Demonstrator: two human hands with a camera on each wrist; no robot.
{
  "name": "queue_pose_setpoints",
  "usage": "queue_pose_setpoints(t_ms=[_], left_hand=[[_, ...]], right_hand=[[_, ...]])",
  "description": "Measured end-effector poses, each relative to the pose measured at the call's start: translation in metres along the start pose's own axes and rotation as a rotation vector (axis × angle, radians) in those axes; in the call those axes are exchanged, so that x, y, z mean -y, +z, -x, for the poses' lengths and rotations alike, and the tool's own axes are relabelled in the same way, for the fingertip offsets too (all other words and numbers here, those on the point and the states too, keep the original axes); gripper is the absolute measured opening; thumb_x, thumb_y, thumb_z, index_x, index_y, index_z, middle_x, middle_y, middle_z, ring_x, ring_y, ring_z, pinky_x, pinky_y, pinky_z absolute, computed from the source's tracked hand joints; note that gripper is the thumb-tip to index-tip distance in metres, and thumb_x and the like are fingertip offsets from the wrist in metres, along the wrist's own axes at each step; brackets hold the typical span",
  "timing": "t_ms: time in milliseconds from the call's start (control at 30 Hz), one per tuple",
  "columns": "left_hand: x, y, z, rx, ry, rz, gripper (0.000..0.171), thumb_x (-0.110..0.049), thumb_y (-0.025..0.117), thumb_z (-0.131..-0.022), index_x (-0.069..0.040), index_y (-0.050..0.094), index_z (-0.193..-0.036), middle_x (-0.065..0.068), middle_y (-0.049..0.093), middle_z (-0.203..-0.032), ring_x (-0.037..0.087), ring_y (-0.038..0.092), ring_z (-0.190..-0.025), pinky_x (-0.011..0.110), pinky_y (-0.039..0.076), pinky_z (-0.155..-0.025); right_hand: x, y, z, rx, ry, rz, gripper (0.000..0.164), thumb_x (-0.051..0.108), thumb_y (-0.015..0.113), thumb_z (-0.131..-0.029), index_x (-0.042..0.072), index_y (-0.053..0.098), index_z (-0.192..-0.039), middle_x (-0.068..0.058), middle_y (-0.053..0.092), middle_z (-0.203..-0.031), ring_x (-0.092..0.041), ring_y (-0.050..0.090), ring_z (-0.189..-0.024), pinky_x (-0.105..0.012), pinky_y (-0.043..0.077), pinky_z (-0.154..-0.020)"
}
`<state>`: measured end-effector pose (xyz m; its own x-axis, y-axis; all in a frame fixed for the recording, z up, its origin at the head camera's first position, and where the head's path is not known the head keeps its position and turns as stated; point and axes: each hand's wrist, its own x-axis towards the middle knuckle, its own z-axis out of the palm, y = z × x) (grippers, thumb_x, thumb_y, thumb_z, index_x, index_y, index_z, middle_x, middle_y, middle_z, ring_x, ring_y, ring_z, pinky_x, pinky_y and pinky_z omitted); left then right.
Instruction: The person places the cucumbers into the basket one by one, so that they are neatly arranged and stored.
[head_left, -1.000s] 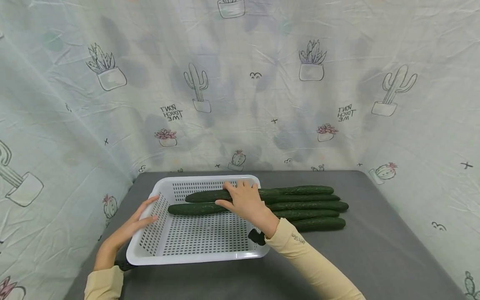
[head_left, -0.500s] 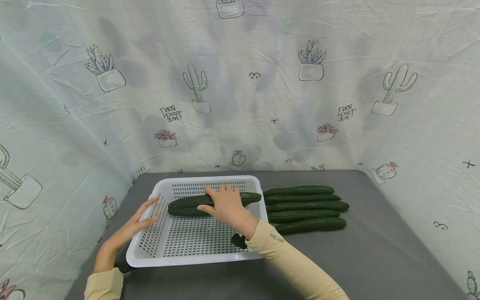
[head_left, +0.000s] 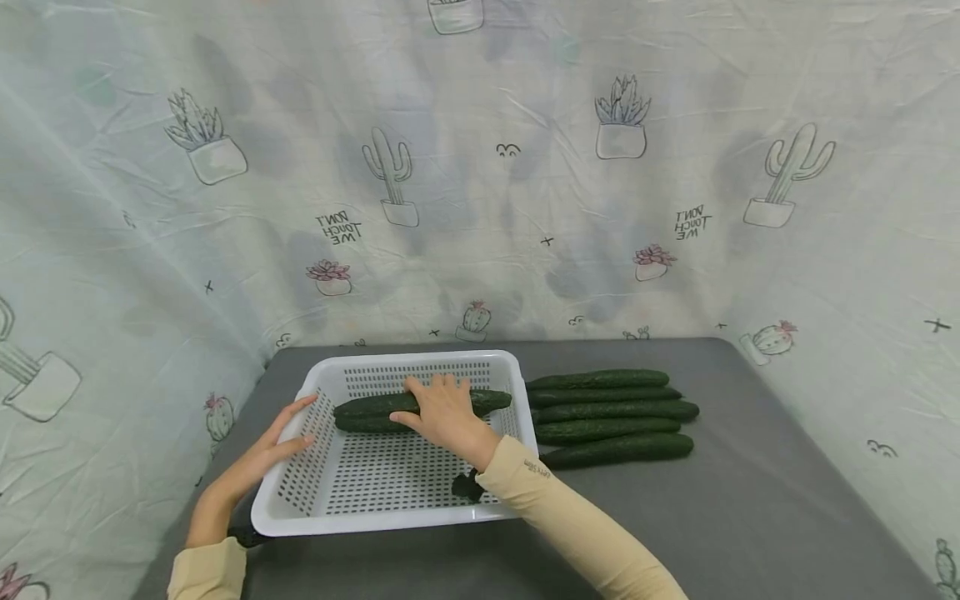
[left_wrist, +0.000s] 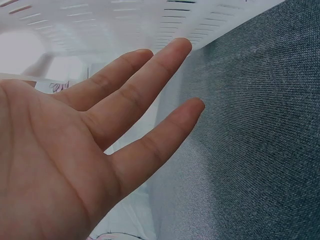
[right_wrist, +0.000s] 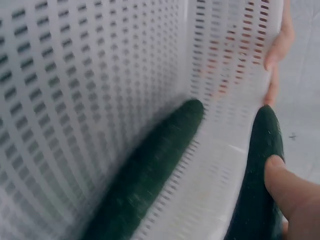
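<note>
My right hand (head_left: pixel 448 419) grips a dark green cucumber (head_left: pixel 491 402) from above, inside the white slotted basket (head_left: pixel 420 522). In the right wrist view the thumb (right_wrist: pixel 287 187) presses along this cucumber's side. A second cucumber (right_wrist: pixel 147 172) lies on the basket floor, just on the near side of the held one and partly covered by it in the head view. At the basket's left side rests my left hand (head_left: pixel 262 454), two fingertips on the rim. Seen from the left wrist, three of its fingers (left_wrist: pixel 145 100) stretch out straight and spread beside the outer wall.
Several cucumbers (head_left: pixel 618 409) lie side by side on the grey tabletop (head_left: pixel 757 500), close to the basket's right side. A patterned curtain (head_left: pixel 480 208) hangs behind the table and along both sides.
My right hand has carried its cucumber left and down, from across the basket's right rim to beside the other cucumber inside. The left hand has stayed at the rim.
</note>
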<state>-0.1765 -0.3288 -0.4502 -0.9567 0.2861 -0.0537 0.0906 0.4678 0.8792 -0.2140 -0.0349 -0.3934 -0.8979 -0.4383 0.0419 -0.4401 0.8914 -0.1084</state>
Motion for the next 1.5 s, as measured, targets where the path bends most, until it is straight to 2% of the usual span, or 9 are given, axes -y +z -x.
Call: queue_pose_setpoints(t_ms=[233,367,567,667,833,1100,1300,1500], left_hand=[[0.001,0.000,0.000,0.007,-0.016,0.041,0.067,-0.024,0.046,-0.097,-0.026,0.006,-0.150,0.020,-0.007,-0.151,0.053,0.020,-0.128,0.050,0.047,-0.079],[0.000,0.000,0.000,0.007,-0.010,0.043,0.066,-0.023,0.046,-0.097,-0.025,0.006,-0.150,0.020,-0.006,-0.151,0.053,0.022,-0.127,0.048,0.047,-0.078],[-0.001,0.000,0.001,0.015,-0.004,0.057,0.065,-0.022,0.045,-0.098,-0.026,0.005,-0.150,0.020,-0.006,-0.151,0.053,0.019,-0.129,0.049,0.047,-0.078],[-0.001,0.000,0.001,0.012,-0.004,0.046,0.065,-0.022,0.045,-0.097,-0.025,0.006,-0.150,0.020,-0.006,-0.151,0.052,0.016,-0.130,0.051,0.046,-0.079],[-0.001,0.001,0.001,0.011,-0.016,0.068,0.066,-0.022,0.045,-0.097,-0.025,0.005,-0.150,0.020,-0.006,-0.151,0.055,0.021,-0.127,0.049,0.048,-0.076],[-0.002,0.002,0.000,0.016,-0.023,0.094,0.066,-0.021,0.045,-0.097,-0.026,0.005,-0.149,0.021,-0.005,-0.151,0.056,0.031,-0.121,0.046,0.051,-0.071],[-0.001,0.001,0.000,0.014,-0.016,0.081,0.065,-0.021,0.045,-0.097,-0.024,0.005,-0.149,0.021,-0.005,-0.151,0.055,0.027,-0.124,0.046,0.050,-0.074],[-0.002,0.002,0.001,0.013,-0.032,0.086,0.066,-0.022,0.045,-0.097,-0.024,0.005,-0.149,0.021,-0.005,-0.151,0.055,0.030,-0.122,0.047,0.051,-0.073]], right_hand=[[0.002,0.014,-0.012,0.037,0.012,0.016,0.057,0.065,0.038,-0.086,0.032,0.044,-0.132,-0.013,0.053,-0.126,-0.034,0.046,-0.120,-0.054,0.037,-0.095],[0.005,0.019,-0.015,0.070,0.016,0.053,0.057,0.067,0.034,-0.086,0.034,0.042,-0.132,-0.014,0.051,-0.129,-0.033,0.045,-0.122,-0.054,0.037,-0.095],[0.008,0.028,-0.020,0.136,0.030,0.070,0.060,0.067,0.035,-0.086,0.035,0.036,-0.137,-0.013,0.046,-0.135,-0.032,0.041,-0.125,-0.053,0.035,-0.097],[0.010,0.033,-0.021,0.163,0.026,0.069,0.059,0.065,0.035,-0.087,0.034,0.035,-0.137,-0.013,0.044,-0.136,-0.031,0.041,-0.125,-0.052,0.035,-0.097],[0.010,0.039,-0.023,0.181,0.017,0.110,0.060,0.066,0.035,-0.086,0.036,0.035,-0.138,-0.011,0.048,-0.131,-0.030,0.044,-0.120,-0.052,0.035,-0.098],[0.009,0.044,-0.025,0.182,0.016,0.122,0.064,0.067,0.035,-0.086,0.036,0.030,-0.142,-0.011,0.050,-0.127,-0.029,0.046,-0.117,-0.052,0.036,-0.097],[0.009,0.046,-0.024,0.167,-0.011,0.125,0.060,0.065,0.035,-0.087,0.034,0.033,-0.139,-0.009,0.051,-0.120,-0.027,0.048,-0.109,-0.048,0.039,-0.091],[0.008,0.048,-0.023,0.133,-0.049,0.150,0.055,0.063,0.042,-0.085,0.032,0.041,-0.130,-0.006,0.053,-0.116,-0.025,0.049,-0.108,-0.044,0.043,-0.089]])
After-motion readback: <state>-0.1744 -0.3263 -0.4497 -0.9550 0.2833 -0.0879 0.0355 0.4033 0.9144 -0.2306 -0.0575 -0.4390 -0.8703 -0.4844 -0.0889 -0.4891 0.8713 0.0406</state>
